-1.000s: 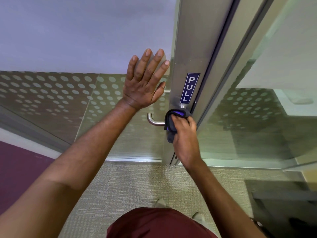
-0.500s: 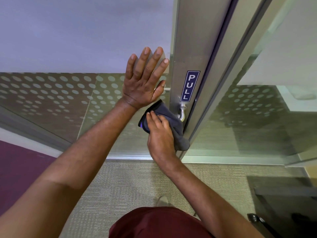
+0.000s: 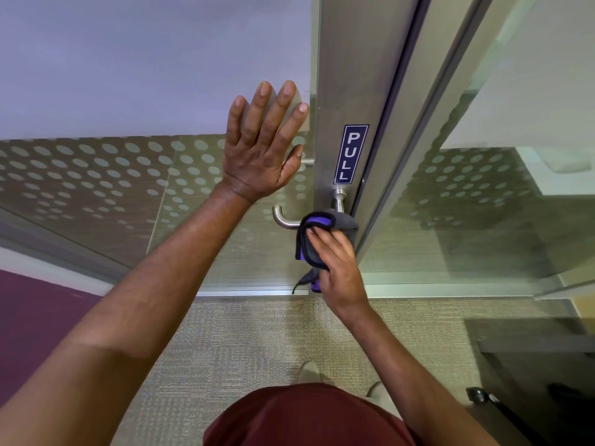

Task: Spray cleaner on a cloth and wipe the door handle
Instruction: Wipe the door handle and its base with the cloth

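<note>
A metal lever door handle (image 3: 283, 218) sticks out of the steel door frame below a blue PULL sign (image 3: 350, 154). My right hand (image 3: 338, 268) grips a grey and purple cloth (image 3: 317, 239) wrapped over the handle's inner end, near its stem. The bent free end of the handle shows to the left of the cloth. My left hand (image 3: 264, 146) lies flat with fingers spread on the glass door (image 3: 96, 172), above and left of the handle. No spray bottle is in view.
The glass door has a frosted upper band and a dotted pattern. A second glass panel (image 3: 467, 220) stands to the right of the steel frame (image 3: 351, 75). Beige carpet (image 3: 241, 349) lies underfoot, with purple carpet at the left and a dark object at the lower right.
My right hand slid the cloth from the handle's left end back to its inner end by the stem, uncovering the bent tip. My left hand stayed flat on the glass.
</note>
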